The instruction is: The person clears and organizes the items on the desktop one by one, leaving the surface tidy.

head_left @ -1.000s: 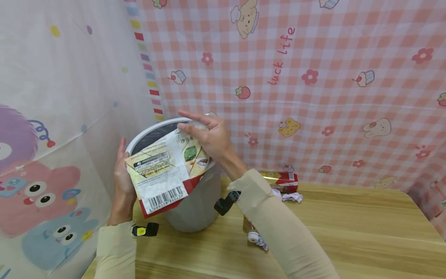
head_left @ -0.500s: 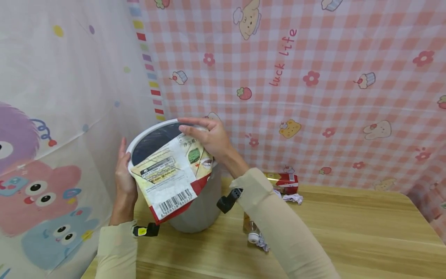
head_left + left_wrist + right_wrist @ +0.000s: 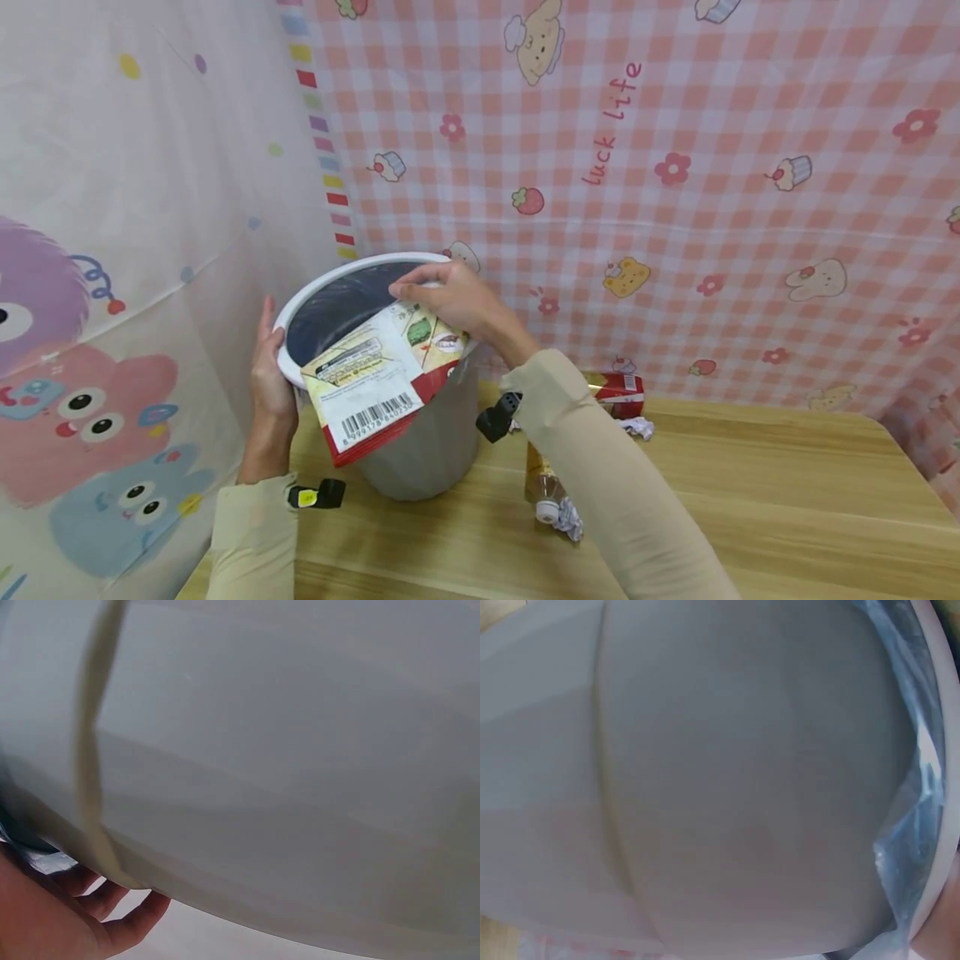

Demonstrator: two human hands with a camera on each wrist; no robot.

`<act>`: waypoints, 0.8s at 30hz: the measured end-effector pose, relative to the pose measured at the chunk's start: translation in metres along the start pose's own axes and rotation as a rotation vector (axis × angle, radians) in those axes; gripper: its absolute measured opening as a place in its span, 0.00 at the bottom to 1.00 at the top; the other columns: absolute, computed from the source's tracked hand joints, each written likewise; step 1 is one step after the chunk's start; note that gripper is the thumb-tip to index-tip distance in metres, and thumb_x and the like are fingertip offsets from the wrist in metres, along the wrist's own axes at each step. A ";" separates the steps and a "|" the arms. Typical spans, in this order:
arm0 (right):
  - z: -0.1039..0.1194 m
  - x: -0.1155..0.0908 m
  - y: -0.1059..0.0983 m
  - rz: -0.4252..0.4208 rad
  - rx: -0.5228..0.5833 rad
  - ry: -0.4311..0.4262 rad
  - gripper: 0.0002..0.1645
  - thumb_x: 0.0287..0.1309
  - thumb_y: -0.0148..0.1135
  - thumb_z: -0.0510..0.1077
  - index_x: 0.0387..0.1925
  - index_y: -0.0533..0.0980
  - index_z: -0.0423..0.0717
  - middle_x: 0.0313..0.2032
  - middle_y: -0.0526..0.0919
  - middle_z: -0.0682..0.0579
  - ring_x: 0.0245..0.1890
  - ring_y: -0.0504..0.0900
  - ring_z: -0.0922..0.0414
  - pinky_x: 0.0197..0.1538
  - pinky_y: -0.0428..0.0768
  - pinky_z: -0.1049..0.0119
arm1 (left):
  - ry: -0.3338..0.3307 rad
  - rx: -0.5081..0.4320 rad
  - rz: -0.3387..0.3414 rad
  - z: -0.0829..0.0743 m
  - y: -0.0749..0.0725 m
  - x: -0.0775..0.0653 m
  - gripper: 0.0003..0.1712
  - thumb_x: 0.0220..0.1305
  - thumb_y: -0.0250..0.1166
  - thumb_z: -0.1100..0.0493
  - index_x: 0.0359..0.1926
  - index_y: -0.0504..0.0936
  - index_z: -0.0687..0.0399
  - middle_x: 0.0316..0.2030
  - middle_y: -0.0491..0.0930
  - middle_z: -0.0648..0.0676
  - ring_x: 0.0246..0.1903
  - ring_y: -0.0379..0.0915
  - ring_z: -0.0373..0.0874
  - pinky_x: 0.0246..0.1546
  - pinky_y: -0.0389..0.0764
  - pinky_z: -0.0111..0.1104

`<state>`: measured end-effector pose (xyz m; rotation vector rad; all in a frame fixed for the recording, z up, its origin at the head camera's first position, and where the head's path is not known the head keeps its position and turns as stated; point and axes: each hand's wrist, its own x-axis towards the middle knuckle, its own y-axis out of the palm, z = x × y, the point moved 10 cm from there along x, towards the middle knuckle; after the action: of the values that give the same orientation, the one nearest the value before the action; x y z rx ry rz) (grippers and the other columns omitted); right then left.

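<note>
A grey trash bin (image 3: 442, 442) with a white rim and a dark plastic liner (image 3: 341, 304) stands on the wooden table. My left hand (image 3: 272, 379) holds its left side, fingers along the outer wall and thumb at the rim. In the left wrist view several fingertips (image 3: 154, 906) touch that wall. My right hand (image 3: 461, 300) bends over the rim, thumb and forefinger close together above the mouth, at the top right corner of a snack bag (image 3: 375, 379). The bag, barcode side up, slants across the near rim. The hand's other fingers are hidden. Loose liner edge (image 3: 911, 847) shows below the rim.
Right of the bin lie a clear bottle (image 3: 543, 487) with a white cap, crumpled paper (image 3: 570, 521) and a red and gold package (image 3: 622, 396). More crumpled paper (image 3: 637, 427) lies by the package. Printed cloth (image 3: 750, 208) hangs behind.
The snack bag has shifted right across the rim, baring more of the bin's mouth. My right forefinger and thumb, straighter before, have drawn in. My left hand stays at the bin's side.
</note>
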<state>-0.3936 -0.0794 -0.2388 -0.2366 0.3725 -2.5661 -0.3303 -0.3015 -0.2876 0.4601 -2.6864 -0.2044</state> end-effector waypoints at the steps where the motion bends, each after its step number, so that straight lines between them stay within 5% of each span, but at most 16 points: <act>1: 0.000 0.000 0.000 -0.004 -0.027 -0.001 0.16 0.62 0.65 0.58 0.48 0.84 0.58 0.32 0.86 0.47 0.22 0.84 0.52 0.29 0.83 0.57 | -0.001 0.005 -0.003 0.000 -0.001 0.000 0.34 0.75 0.31 0.57 0.79 0.41 0.45 0.79 0.37 0.45 0.74 0.37 0.36 0.71 0.40 0.25; 5: 0.002 0.000 -0.002 -0.056 -0.168 -0.022 0.17 0.62 0.63 0.61 0.49 0.83 0.63 0.35 0.85 0.51 0.24 0.83 0.54 0.34 0.81 0.60 | -0.008 0.004 -0.007 0.001 -0.001 -0.001 0.34 0.75 0.31 0.57 0.79 0.42 0.43 0.79 0.37 0.44 0.74 0.37 0.37 0.72 0.40 0.26; 8: 0.006 0.001 -0.003 -0.100 -0.285 -0.055 0.19 0.62 0.62 0.62 0.51 0.82 0.63 0.45 0.83 0.55 0.36 0.81 0.57 0.44 0.78 0.62 | -0.018 -0.009 0.001 0.001 0.000 -0.002 0.33 0.76 0.31 0.56 0.79 0.41 0.41 0.79 0.38 0.45 0.72 0.44 0.39 0.70 0.45 0.25; 12: 0.010 0.002 -0.002 -0.123 -0.394 -0.093 0.24 0.64 0.59 0.63 0.55 0.80 0.58 0.57 0.78 0.55 0.53 0.76 0.58 0.57 0.73 0.61 | -0.035 -0.063 -0.005 0.001 -0.001 -0.004 0.33 0.76 0.31 0.56 0.79 0.43 0.41 0.73 0.56 0.56 0.53 0.70 0.37 0.57 0.68 0.23; 14: 0.009 0.002 -0.001 -0.127 -0.402 -0.089 0.26 0.64 0.58 0.64 0.57 0.80 0.56 0.60 0.77 0.54 0.58 0.75 0.57 0.60 0.72 0.59 | -0.049 -0.113 -0.014 0.002 -0.002 -0.004 0.33 0.76 0.32 0.56 0.79 0.45 0.41 0.64 0.65 0.60 0.38 0.75 0.35 0.45 0.75 0.23; 16: 0.009 0.002 -0.001 -0.129 -0.399 -0.087 0.28 0.65 0.56 0.64 0.57 0.79 0.54 0.59 0.78 0.53 0.59 0.75 0.55 0.61 0.72 0.57 | -0.052 -0.138 -0.010 0.003 -0.002 -0.004 0.33 0.76 0.33 0.57 0.79 0.45 0.43 0.66 0.64 0.58 0.39 0.75 0.34 0.45 0.75 0.22; 18: 0.009 0.002 -0.001 -0.131 -0.406 -0.087 0.28 0.66 0.55 0.65 0.57 0.79 0.53 0.58 0.79 0.53 0.58 0.76 0.55 0.61 0.72 0.57 | -0.045 -0.124 -0.007 0.002 -0.001 -0.003 0.33 0.75 0.33 0.57 0.79 0.44 0.44 0.71 0.58 0.57 0.53 0.72 0.35 0.56 0.69 0.23; 20: 0.011 0.001 0.000 -0.133 -0.427 -0.100 0.28 0.67 0.54 0.65 0.57 0.80 0.53 0.54 0.82 0.53 0.54 0.78 0.56 0.58 0.74 0.58 | -0.026 -0.062 -0.002 0.001 -0.001 -0.002 0.34 0.75 0.33 0.57 0.79 0.43 0.46 0.77 0.48 0.51 0.67 0.57 0.36 0.68 0.54 0.25; 22: 0.012 0.000 -0.001 -0.144 -0.441 -0.109 0.29 0.67 0.53 0.66 0.57 0.79 0.53 0.51 0.83 0.54 0.50 0.80 0.57 0.54 0.76 0.59 | -0.007 0.001 0.002 0.000 0.000 -0.001 0.34 0.75 0.32 0.57 0.79 0.42 0.46 0.79 0.39 0.47 0.74 0.39 0.34 0.72 0.40 0.27; 24: 0.014 0.000 -0.002 -0.166 -0.446 -0.114 0.29 0.67 0.52 0.67 0.57 0.79 0.54 0.49 0.84 0.55 0.48 0.81 0.58 0.51 0.78 0.61 | -0.003 0.033 -0.004 0.000 -0.001 0.000 0.34 0.75 0.32 0.57 0.79 0.43 0.45 0.79 0.38 0.46 0.75 0.34 0.36 0.73 0.36 0.30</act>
<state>-0.3914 -0.0804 -0.2253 -0.5933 0.9136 -2.5835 -0.3300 -0.3020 -0.2877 0.4756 -2.6960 -0.1624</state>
